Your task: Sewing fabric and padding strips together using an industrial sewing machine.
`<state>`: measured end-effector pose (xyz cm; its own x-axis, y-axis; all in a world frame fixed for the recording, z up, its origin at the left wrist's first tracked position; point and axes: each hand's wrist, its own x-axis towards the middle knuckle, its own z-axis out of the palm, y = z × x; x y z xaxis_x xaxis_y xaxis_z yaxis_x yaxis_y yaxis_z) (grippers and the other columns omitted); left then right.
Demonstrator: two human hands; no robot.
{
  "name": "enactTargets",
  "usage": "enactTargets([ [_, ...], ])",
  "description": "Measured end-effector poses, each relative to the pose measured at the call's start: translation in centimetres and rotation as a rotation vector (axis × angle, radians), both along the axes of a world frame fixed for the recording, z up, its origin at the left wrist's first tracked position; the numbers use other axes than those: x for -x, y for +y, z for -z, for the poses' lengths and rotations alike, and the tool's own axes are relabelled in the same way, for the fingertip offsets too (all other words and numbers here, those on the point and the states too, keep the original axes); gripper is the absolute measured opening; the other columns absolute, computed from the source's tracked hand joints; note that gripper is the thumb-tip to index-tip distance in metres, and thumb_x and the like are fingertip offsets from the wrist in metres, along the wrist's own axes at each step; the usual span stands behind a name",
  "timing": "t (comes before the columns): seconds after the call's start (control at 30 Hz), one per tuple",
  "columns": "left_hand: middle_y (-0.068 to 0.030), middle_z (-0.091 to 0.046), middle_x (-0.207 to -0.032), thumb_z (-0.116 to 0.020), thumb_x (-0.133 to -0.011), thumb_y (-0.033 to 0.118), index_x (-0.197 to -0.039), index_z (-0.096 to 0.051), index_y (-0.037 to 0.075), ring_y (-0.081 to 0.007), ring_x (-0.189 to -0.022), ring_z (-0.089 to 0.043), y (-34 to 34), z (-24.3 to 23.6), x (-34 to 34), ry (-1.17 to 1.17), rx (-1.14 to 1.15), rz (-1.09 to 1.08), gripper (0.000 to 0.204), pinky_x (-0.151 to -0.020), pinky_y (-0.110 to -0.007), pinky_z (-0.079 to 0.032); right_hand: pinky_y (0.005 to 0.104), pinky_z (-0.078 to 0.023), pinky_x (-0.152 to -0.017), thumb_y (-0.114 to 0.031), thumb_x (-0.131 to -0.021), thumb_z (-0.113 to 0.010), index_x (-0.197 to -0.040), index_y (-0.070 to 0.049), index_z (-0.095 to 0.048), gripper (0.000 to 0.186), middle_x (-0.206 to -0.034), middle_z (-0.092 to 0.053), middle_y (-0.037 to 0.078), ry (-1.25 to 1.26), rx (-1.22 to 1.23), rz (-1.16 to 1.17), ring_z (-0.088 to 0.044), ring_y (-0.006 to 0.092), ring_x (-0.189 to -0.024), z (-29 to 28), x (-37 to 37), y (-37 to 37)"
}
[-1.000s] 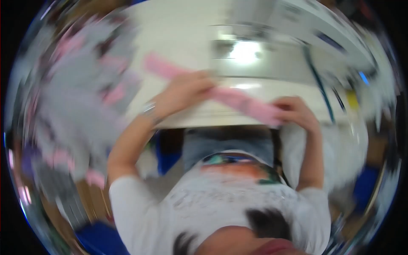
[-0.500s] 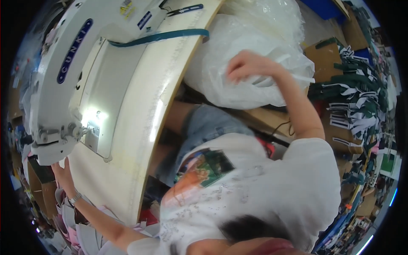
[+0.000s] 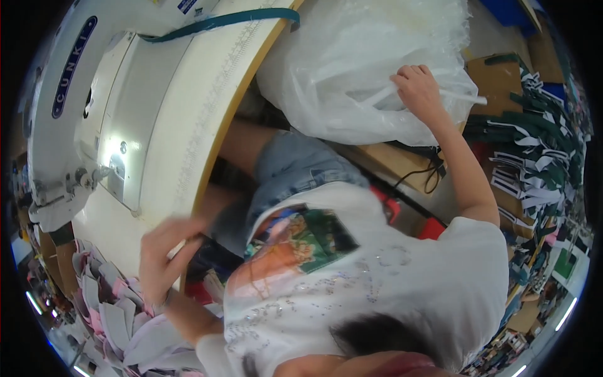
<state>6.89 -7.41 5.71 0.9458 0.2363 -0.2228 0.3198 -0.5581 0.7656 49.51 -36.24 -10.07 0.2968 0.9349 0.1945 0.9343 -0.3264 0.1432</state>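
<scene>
My right hand (image 3: 416, 91) is closed on a white strip (image 3: 461, 97) at the big clear plastic bag (image 3: 352, 56); the strip shows on both sides of my fist. My left hand (image 3: 164, 251) hangs over the front edge of the sewing table (image 3: 157, 188), blurred by motion. Its fingers stretch toward the right with the thumb apart, and I see nothing held in it. Left of it stands a white sewing machine (image 3: 59, 125) with its lamp lit over the needle plate (image 3: 117, 176).
A teal strap (image 3: 232, 20) crosses the table to its edge. Grey and pink cut pieces (image 3: 119, 320) are heaped below the table's left end. Dark green and white pieces (image 3: 534, 151) hang over cardboard at the right. A black cable (image 3: 432, 179) loops below the bag.
My left hand has come away from beside the machine head, moving right to the table's front edge. My right hand has moved right and closed on the white strip. The view has shifted.
</scene>
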Motion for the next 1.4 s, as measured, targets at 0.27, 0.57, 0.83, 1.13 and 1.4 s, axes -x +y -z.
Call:
enactTargets([
  [0.27,-0.0071,-0.055,-0.130,-0.069,-0.080,0.028,-0.087,-0.072,0.012,-0.0259,-0.126,-0.045,-8.6,12.5,-24.8,-0.453,-0.751,0.390,0.018,-0.099,-0.047,-0.037,0.0419,-0.049,-0.071,-0.011,-0.073,-0.063,-0.088,-0.006,-0.067,0.016,-0.086,-0.062,0.007,0.433,0.000,-0.105,-0.062,0.0268,-0.085,5.2,2.9,-0.6],
  [0.57,-0.0090,-0.047,-0.139,-0.064,-0.081,0.025,-0.102,-0.070,0.014,-0.0265,-0.124,-0.044,-7.9,20.6,-32.4,-0.395,-1.103,0.164,0.025,-0.093,-0.058,-0.037,0.0390,-0.049,-0.071,-0.024,-0.072,-0.070,-0.085,-0.010,-0.069,0.019,-0.075,-0.065,0.006,0.214,0.603,-0.083,-0.064,0.0244,-0.085,2.1,2.8,2.0],
  [0.83,-0.0133,-0.051,-0.129,-0.052,-0.082,0.008,-0.129,-0.053,0.022,-0.0308,-0.090,-0.063,-3.0,11.7,-34.4,-0.152,-0.858,0.147,0.049,-0.081,-0.040,-0.049,0.0483,-0.044,-0.082,-0.016,-0.073,-0.061,-0.093,-0.006,-0.063,0.022,-0.094,-0.061,0.014,0.583,-0.090,0.006,-0.061,0.0338,-0.086,3.0,1.6,0.9],
  [1.13,-0.0160,-0.062,-0.101,-0.049,-0.082,-0.008,-0.105,-0.068,0.003,-0.0320,-0.094,-0.060,-4.3,4.1,-33.9,-0.439,-0.495,0.032,0.032,-0.081,-0.038,-0.048,0.0399,-0.047,-0.082,-0.021,-0.080,-0.058,-0.106,-0.005,-0.064,0.031,-0.108,-0.063,0.011,0.356,0.306,-0.094,-0.056,0.0278,-0.107,6.2,-3.0,7.2],
  [1.4,-0.0181,-0.057,-0.114,-0.056,-0.083,0.004,-0.130,-0.049,0.000,-0.0329,-0.102,-0.058,-4.9,3.7,-34.0,-0.319,-0.623,-0.079,0.048,-0.087,-0.038,-0.047,0.0377,-0.046,-0.087,-0.015,-0.082,-0.054,-0.105,-0.009,-0.066,0.027,-0.102,-0.065,0.011,0.433,-0.135,-0.312,-0.055,0.0254,-0.111,12.3,-1.8,5.5],
])
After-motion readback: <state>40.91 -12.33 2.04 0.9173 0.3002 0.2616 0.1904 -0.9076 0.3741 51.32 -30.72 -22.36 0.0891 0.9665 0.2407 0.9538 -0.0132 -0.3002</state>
